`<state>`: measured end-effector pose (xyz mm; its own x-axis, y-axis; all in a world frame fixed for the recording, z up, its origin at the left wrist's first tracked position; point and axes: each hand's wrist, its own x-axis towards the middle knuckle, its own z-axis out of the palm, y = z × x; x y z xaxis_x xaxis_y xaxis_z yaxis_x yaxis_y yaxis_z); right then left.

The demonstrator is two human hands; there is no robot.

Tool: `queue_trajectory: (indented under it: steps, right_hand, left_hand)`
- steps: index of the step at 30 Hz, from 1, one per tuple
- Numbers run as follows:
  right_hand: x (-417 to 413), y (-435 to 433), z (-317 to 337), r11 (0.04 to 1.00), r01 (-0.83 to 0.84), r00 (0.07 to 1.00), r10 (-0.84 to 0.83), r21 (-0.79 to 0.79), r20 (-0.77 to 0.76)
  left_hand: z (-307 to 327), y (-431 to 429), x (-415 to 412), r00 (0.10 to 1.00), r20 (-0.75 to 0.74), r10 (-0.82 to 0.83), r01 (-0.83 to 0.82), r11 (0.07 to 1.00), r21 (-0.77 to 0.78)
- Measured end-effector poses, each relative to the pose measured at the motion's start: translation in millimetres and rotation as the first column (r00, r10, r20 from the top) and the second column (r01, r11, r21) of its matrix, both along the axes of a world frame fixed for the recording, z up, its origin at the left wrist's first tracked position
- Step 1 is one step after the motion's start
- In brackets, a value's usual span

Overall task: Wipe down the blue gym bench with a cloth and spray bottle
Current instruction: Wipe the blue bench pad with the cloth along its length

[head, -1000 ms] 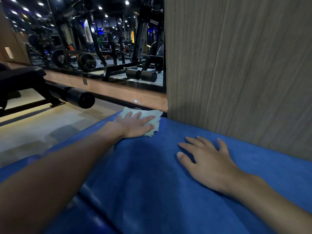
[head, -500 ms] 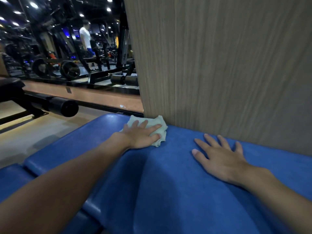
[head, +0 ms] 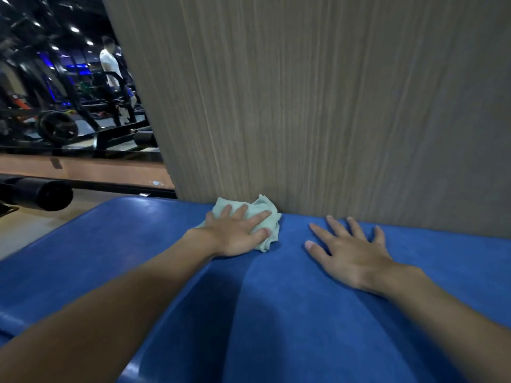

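Observation:
The blue gym bench (head: 276,313) fills the lower half of the view, its padded top running up to a wood-grain wall. A crumpled pale green cloth (head: 262,214) lies on the bench at the wall's foot. My left hand (head: 237,233) presses flat on the cloth, fingers spread over it. To the right of it, my right hand (head: 348,250) rests palm down on the bare blue pad, fingers apart, holding nothing. No spray bottle is in view.
The wood-grain wall (head: 331,106) stands directly behind the bench. Left of it a mirror (head: 69,92) shows gym machines, weight plates and a person in a white shirt. A black padded roller (head: 41,193) sticks out at the left above the pale floor.
My left hand has slid the cloth to the right along the bench's far edge, from the mirror side to the wall's foot. The right hand stayed flat on the pad. The view has turned right.

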<state>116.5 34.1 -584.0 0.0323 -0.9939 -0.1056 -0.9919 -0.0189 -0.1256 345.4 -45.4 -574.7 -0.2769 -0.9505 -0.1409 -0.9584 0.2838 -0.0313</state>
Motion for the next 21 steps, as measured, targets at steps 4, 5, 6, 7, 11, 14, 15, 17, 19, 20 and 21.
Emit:
queue_trajectory:
  steps: [4,5,6,7,11,14,15,17,19,20,21]
  right_hand:
    - [-31.2,10.4,11.2,0.996,-0.029,0.999,0.031,-0.081,0.015]
    - [-43.4,15.2,11.2,0.997,0.0,1.0,-0.001,-0.083,-0.008]
    - [-53.9,20.3,10.3,0.997,0.036,0.999,-0.037,-0.068,-0.022]
    - [-61.8,25.2,8.4,0.997,0.062,0.998,-0.063,-0.044,-0.019]
    - [-69.2,31.6,2.8,0.997,0.067,0.997,-0.065,-0.041,0.033]
    - [-65.9,32.6,8.4,0.996,0.076,0.996,-0.073,-0.056,0.054]
    - [-63.3,32.3,10.3,0.994,0.075,0.996,-0.071,-0.079,0.055]
    - [-52.2,29.8,15.4,0.986,0.046,0.998,-0.038,-0.161,0.052]
    - [-31.5,22.2,24.0,0.967,-0.01,0.995,0.034,-0.253,0.089]
    - [-18.2,15.6,27.7,0.959,-0.046,0.99,0.081,-0.281,0.114]
    - [-3.8,7.8,31.0,0.953,-0.078,0.983,0.122,-0.291,0.134]
  left_hand:
    - [1.7,9.6,-26.9,0.999,0.014,-0.038,0.038,0.999,-0.034]
    - [2.1,11.8,-33.4,0.999,0.01,-0.048,0.048,0.998,-0.038]
    - [2.6,14.2,-40.2,0.998,0.007,-0.056,0.056,0.998,-0.038]
    - [2.8,16.6,-47.9,0.998,0.006,-0.061,0.062,0.997,-0.035]
    - [2.5,26.4,-79.0,0.997,-0.004,-0.075,0.075,0.997,-0.034]
    - [3.2,28.8,-81.6,0.994,-0.028,-0.104,0.103,0.994,-0.031]
    - [4.9,28.9,-76.7,0.992,-0.062,-0.111,0.109,0.994,-0.027]
    - [7.0,30.2,-60.1,0.983,-0.16,-0.093,0.092,0.996,-0.012]
    - [5.4,32.1,-35.5,0.978,-0.202,-0.05,0.047,0.999,-0.018]
    - [2.8,32.4,-20.6,0.978,-0.206,-0.023,0.016,0.999,-0.034]
    - [-0.4,32.7,-4.7,0.978,-0.21,0.01,-0.021,0.999,-0.05]
